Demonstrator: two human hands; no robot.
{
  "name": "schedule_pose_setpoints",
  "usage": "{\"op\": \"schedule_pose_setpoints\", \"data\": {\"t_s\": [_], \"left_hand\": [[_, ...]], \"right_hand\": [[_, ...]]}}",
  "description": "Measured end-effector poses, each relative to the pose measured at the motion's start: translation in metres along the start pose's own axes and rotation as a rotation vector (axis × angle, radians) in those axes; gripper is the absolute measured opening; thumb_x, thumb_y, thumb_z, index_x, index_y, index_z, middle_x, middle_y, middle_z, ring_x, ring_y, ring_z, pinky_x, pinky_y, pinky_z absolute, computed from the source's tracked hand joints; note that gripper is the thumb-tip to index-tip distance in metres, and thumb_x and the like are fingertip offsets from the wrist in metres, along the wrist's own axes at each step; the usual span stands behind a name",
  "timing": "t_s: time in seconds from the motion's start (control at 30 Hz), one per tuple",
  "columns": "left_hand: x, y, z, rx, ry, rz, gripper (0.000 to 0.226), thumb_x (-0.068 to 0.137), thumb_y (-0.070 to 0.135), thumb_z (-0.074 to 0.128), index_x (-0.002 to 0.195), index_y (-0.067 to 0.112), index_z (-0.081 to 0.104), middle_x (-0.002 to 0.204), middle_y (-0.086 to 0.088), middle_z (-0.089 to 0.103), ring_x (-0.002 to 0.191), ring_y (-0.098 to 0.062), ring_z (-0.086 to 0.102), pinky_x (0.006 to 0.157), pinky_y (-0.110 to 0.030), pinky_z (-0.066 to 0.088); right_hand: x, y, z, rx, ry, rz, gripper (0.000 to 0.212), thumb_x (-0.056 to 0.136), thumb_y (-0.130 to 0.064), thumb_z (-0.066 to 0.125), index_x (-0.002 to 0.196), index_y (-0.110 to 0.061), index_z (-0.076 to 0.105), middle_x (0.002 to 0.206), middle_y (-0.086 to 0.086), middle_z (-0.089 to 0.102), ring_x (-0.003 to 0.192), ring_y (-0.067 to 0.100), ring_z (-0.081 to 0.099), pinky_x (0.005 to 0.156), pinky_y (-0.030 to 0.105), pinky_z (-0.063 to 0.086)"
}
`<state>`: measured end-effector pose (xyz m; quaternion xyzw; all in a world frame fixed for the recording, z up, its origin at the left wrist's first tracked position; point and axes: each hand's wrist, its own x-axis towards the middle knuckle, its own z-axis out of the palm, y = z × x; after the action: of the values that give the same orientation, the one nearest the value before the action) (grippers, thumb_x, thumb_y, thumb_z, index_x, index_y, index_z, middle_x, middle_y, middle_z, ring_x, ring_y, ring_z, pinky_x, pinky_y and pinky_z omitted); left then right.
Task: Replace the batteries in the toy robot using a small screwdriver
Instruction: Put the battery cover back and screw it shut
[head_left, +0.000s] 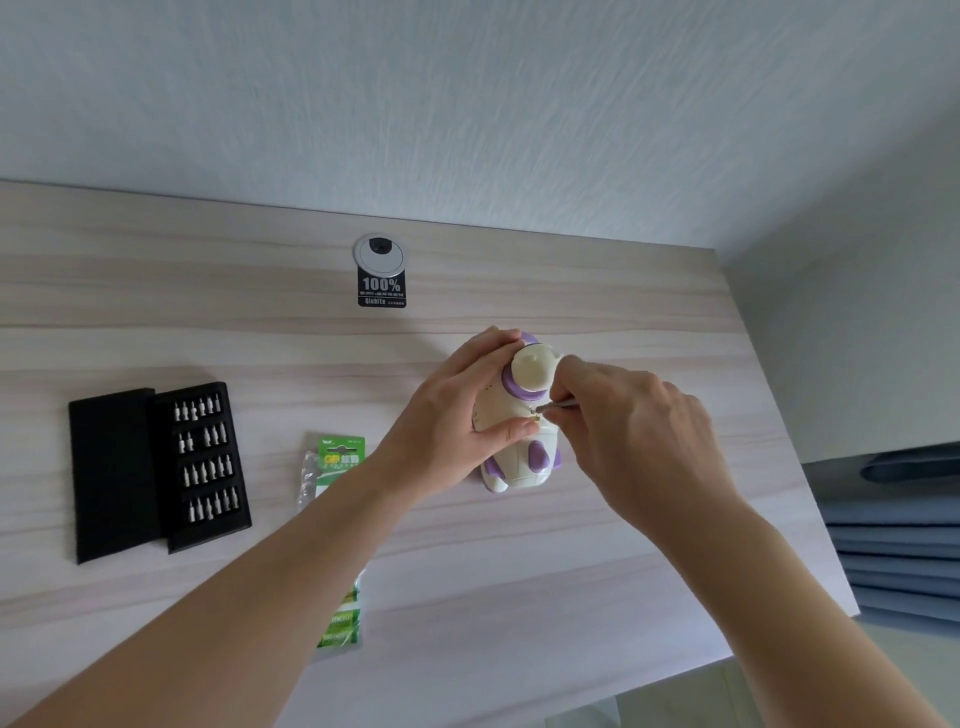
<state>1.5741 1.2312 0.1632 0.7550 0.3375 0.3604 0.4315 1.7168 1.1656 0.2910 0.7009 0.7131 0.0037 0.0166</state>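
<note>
White-and-purple toy robot (527, 371) lying near the right edge of the worktop (311, 343), clasped round its body by left hand (457, 415) fingers (511, 430); right hand (634, 421) fingers pinching a small screwdriver (558, 404), tip on the toy's middle.

Only the tip of the screwdriver (558, 404) shows at the toy robot (524, 457); the right hand (634, 431) swallows the rest. Left of the toy robot, the battery pack (340, 457) runs under the left forearm (291, 561), its middle hidden.

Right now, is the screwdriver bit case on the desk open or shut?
Open. The bit case shows four rows of silver bits uncovered, and its black lid lies flat beside it on the left.
</note>
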Motion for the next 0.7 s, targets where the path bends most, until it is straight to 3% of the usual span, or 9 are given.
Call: {"op": "schedule_pose_setpoints", "data": {"t_s": [0.07, 0.2, 0.3, 0.37, 0.43, 0.5, 0.63, 0.7], "left_hand": [[0.0, 0.001, -0.001, 0.003, -0.003, -0.001, 0.068, 0.082, 0.03, 0.08, 0.142, 0.013, 0.052, 0.152, 0.006, 0.044, 0.145, -0.006, 0.034, 0.119, -0.025, 0.029], [0.0, 0.003, -0.001, 0.01, 0.007, 0.002, 0.066, 0.081, 0.028, 0.082, 0.139, 0.013, 0.055, 0.15, 0.007, 0.045, 0.143, -0.004, 0.036, 0.117, -0.022, 0.03], [0.001, 0.004, -0.001, 0.0, 0.007, 0.001, 0.067, 0.08, 0.027, 0.082, 0.14, 0.013, 0.054, 0.149, 0.008, 0.045, 0.143, -0.004, 0.036, 0.117, -0.021, 0.029], [0.002, 0.004, -0.002, -0.004, 0.009, 0.001, 0.068, 0.08, 0.027, 0.083, 0.14, 0.014, 0.054, 0.149, 0.01, 0.044, 0.143, -0.002, 0.035, 0.116, -0.018, 0.028], [0.001, 0.004, -0.002, -0.005, 0.013, 0.007, 0.068, 0.08, 0.027, 0.083, 0.14, 0.015, 0.053, 0.148, 0.012, 0.043, 0.142, -0.002, 0.037, 0.115, -0.017, 0.028], [0.002, 0.005, -0.001, -0.003, 0.015, 0.007, 0.067, 0.08, 0.027, 0.082, 0.139, 0.015, 0.054, 0.148, 0.013, 0.044, 0.142, -0.004, 0.038, 0.115, -0.018, 0.029], [0.001, 0.005, -0.001, 0.004, 0.016, -0.005, 0.067, 0.08, 0.024, 0.083, 0.139, 0.015, 0.054, 0.148, 0.012, 0.044, 0.141, -0.005, 0.039, 0.116, -0.021, 0.031], [0.0, 0.006, -0.002, 0.002, 0.012, -0.016, 0.067, 0.08, 0.023, 0.083, 0.139, 0.015, 0.054, 0.149, 0.013, 0.043, 0.141, -0.002, 0.038, 0.116, -0.019, 0.03]], "right_hand": [[0.005, -0.003, -0.002, -0.078, -0.001, 0.005, 0.041, 0.087, -0.03, 0.073, 0.078, -0.025, 0.033, 0.056, -0.005, 0.04, 0.045, 0.027, 0.038, 0.046, 0.024, 0.021], [0.011, -0.006, -0.012, -0.146, -0.202, 0.132, 0.041, 0.099, -0.057, 0.043, 0.079, -0.021, 0.04, 0.063, -0.003, 0.039, 0.054, 0.021, 0.039, 0.049, 0.029, 0.024], [0.01, -0.002, -0.014, -0.023, -0.185, 0.128, 0.026, 0.101, -0.049, 0.044, 0.094, -0.024, 0.049, 0.079, -0.004, 0.059, 0.065, 0.022, 0.055, 0.057, 0.031, 0.044], [0.005, -0.001, -0.014, 0.047, -0.182, 0.078, 0.01, 0.101, -0.037, 0.046, 0.101, -0.027, 0.042, 0.088, -0.006, 0.063, 0.074, 0.027, 0.06, 0.064, 0.035, 0.05], [0.004, 0.002, -0.012, 0.031, -0.198, 0.061, 0.015, 0.102, -0.036, 0.045, 0.094, -0.028, 0.035, 0.082, -0.006, 0.059, 0.07, 0.027, 0.057, 0.061, 0.034, 0.046], [0.004, 0.003, -0.009, 0.012, -0.185, 0.09, 0.022, 0.101, -0.042, 0.045, 0.09, -0.024, 0.038, 0.073, -0.003, 0.057, 0.066, 0.027, 0.055, 0.059, 0.034, 0.045], [0.003, 0.0, 0.004, -0.058, 0.013, 0.16, 0.051, 0.094, -0.051, 0.054, 0.062, -0.017, 0.034, 0.048, -0.003, 0.024, 0.042, 0.025, 0.032, 0.045, 0.025, 0.021], [0.002, 0.002, 0.009, -0.06, -0.027, 0.25, 0.058, 0.096, -0.055, 0.048, 0.057, -0.018, 0.027, 0.05, -0.001, 0.028, 0.048, 0.028, 0.039, 0.048, 0.028, 0.026]]}}
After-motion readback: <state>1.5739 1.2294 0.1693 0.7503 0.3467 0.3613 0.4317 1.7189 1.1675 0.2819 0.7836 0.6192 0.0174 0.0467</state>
